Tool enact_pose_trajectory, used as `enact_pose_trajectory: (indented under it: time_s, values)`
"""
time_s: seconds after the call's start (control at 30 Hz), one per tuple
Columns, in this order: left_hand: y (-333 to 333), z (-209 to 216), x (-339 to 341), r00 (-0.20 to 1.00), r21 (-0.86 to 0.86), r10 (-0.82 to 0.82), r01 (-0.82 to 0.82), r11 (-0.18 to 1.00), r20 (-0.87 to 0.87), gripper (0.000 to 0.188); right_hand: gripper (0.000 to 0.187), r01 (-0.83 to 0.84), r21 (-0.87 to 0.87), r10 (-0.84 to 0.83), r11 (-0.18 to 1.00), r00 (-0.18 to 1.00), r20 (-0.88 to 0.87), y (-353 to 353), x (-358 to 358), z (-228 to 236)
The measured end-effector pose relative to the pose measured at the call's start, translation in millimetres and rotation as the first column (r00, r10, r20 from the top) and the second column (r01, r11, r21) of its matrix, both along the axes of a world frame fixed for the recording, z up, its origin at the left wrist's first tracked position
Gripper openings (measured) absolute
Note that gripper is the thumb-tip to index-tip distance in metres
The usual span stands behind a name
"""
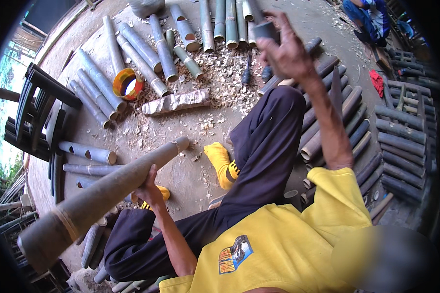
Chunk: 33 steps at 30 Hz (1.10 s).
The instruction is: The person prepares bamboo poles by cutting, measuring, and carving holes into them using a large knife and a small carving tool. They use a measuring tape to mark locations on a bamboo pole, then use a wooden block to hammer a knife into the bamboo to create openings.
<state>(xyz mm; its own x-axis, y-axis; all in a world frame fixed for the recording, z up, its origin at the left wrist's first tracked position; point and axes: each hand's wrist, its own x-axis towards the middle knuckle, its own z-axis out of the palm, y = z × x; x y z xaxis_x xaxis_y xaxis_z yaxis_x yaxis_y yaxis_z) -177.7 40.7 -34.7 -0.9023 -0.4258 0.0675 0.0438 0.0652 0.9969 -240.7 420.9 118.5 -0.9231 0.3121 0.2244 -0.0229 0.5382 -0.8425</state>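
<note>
Dirt floor (181, 171), littered with wood chips and cut bamboo sections (146, 49) laid in rows. Person sits, yellow shirt, dark trousers, yellow socks. Left hand (149, 191) wraps from below around a long bamboo pole (102, 193); fingers closed on it near mid-length, pole runs up-right past the fingertips to its open end and down-left to its thicker banded end. Right hand (286, 51) raised, fingers curled tight around a short dark cylinder (266, 30) that sticks out above the fingertips; can't tell what tool it is. Yellow-orange ring (128, 84) and flattened paper-like bag (176, 101) lie on floor, well apart from both hands. Dark bamboo stack (401, 141) beyond right forearm.
</note>
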Motion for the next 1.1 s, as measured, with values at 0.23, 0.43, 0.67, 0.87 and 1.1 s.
enact_pose_trajectory:
  time_s: [0.23,0.43,0.67,0.87,1.1]
  values:
    - [5.2,-15.6,-50.8,0.998,0.017,0.031,-0.031,0.999,-0.048,0.049,0.044,0.380,0.247,-0.372,0.891,0.925,-0.079,112.5,-50.9,-166.5]
    - [22.7,-49.5,-87.7,0.996,0.040,-0.062,0.065,0.997,-0.065,0.044,0.049,0.429,0.462,-0.542,0.776,0.829,0.140,188.8,-95.1,-335.1]
    - [24.5,-35.7,-110.5,0.985,0.126,-0.158,0.149,0.981,0.065,0.037,0.048,0.386,0.556,-0.625,0.736,0.703,0.339,216.0,-144.4,-384.1]
    - [-13.2,-51.9,-123.9,0.948,0.560,-0.121,-0.068,0.825,0.293,0.032,0.054,0.346,0.513,-0.563,0.786,0.744,0.360,219.8,-163.5,-398.3]
    - [-74.9,-136.9,-130.6,0.804,0.243,0.291,-0.465,0.851,0.519,0.040,0.054,0.312,0.708,-0.551,0.633,0.824,0.130,160.2,-137.7,-342.9]
